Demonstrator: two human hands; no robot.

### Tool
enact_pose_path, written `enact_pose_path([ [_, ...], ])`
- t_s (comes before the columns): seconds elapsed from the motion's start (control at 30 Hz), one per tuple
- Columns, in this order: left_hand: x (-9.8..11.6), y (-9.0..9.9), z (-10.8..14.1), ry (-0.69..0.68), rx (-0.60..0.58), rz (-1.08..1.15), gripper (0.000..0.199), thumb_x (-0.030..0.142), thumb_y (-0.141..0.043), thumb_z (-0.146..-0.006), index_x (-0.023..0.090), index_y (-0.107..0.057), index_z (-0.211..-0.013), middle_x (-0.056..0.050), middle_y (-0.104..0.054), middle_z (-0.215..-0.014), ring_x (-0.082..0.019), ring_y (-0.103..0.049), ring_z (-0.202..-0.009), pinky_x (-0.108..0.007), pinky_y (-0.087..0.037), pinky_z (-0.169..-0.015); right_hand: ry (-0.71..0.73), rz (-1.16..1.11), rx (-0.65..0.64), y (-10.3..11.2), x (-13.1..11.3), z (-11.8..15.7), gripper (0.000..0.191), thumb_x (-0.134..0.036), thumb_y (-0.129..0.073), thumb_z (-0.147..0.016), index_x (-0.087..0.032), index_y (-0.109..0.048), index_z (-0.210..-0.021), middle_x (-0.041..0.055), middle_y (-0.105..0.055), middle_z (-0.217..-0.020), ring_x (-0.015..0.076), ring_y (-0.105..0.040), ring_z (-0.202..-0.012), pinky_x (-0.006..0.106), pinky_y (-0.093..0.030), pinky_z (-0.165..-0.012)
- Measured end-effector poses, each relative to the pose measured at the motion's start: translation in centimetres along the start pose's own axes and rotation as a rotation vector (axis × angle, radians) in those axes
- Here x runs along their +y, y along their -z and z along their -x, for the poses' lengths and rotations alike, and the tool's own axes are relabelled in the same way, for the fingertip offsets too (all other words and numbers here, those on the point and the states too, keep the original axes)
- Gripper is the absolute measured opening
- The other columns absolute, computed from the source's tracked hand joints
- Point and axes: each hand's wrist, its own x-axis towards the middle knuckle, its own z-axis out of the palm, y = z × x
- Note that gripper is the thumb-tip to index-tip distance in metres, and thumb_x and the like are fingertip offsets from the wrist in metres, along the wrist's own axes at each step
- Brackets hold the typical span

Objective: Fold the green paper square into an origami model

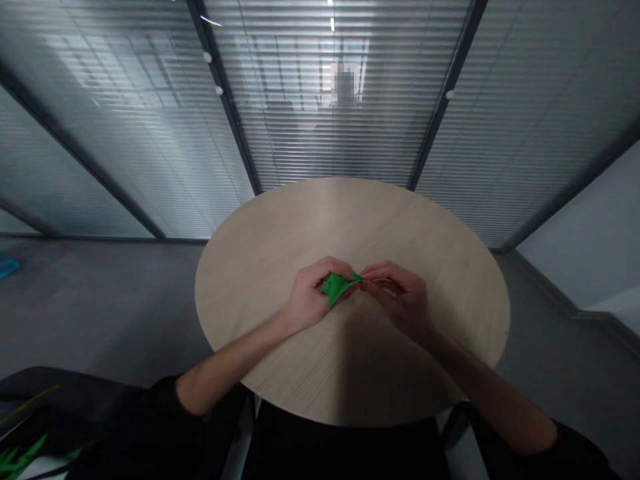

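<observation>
A small piece of folded green paper (336, 288) is held between my hands, over the middle of the round table. My left hand (311, 293) is closed around its left part, the thumb lying along the top edge. With thumb and fingertips pressed together, my right hand (400, 297) pinches the narrow right tip. Folds and a pointed lower corner show on the paper. Its underside and the part within my left palm are hidden.
The round wooden table (340, 220) stands against a glass partition with blinds (330, 147). A green plant (23, 457) is at the lower left. Something blue (7, 265) lies on the floor at the far left.
</observation>
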Motion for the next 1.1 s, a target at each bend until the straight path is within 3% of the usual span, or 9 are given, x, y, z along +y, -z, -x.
enact_pose_path([
  [0.33, -0.1, -0.35, 0.2, 0.088, 0.048, 0.107, 0.013, 0.029, -0.079, -0.089, 0.019, -0.07, -0.089, -0.007, -0.075, -0.094, -0.016, -0.07, -0.082, -0.032, -0.059, -0.072, -0.172, -0.148, 0.017, -0.1, -0.01, -0.11, 0.015, -0.033, -0.083, -0.081, -0.021, -0.073, -0.08, 0.0011, -0.072, -0.073, 0.0149, -0.072, -0.065, 0.025, -0.061, -0.06],
  [0.67, 0.36, -0.42, -0.06, 0.146, 0.068, 0.111, 0.015, 0.031, -0.077, -0.09, 0.02, -0.067, -0.087, -0.005, -0.074, -0.09, -0.015, -0.067, -0.076, -0.03, -0.056, -0.066, -0.199, -0.136, 0.003, -0.17, -0.22, 0.0, 0.018, -0.036, -0.084, -0.079, -0.022, -0.074, -0.083, 0.0012, -0.072, -0.075, 0.0155, -0.073, -0.066, 0.027, -0.064, -0.062],
  [0.83, 0.37, -0.13, -0.18, 0.158, 0.015, 0.058, 0.016, 0.033, -0.077, -0.09, 0.019, -0.067, -0.091, -0.005, -0.071, -0.087, -0.016, -0.067, -0.077, -0.031, -0.056, -0.067, -0.183, -0.132, 0.019, -0.13, -0.35, 0.01, 0.016, -0.035, -0.084, -0.08, -0.022, -0.074, -0.08, 0.0016, -0.072, -0.077, 0.0157, -0.073, -0.068, 0.027, -0.064, -0.064],
  [1.1, -0.13, -0.31, 0.02, 0.171, 0.071, 0.114, 0.022, 0.038, -0.08, -0.088, 0.02, -0.067, -0.086, -0.004, -0.071, -0.083, -0.014, -0.064, -0.069, -0.027, -0.054, -0.059, -0.181, -0.119, 0.016, -0.07, -0.18, -0.07, 0.019, -0.038, -0.084, -0.08, -0.022, -0.074, -0.08, 0.0022, -0.072, -0.078, 0.0159, -0.072, -0.068, 0.027, -0.063, -0.062],
])
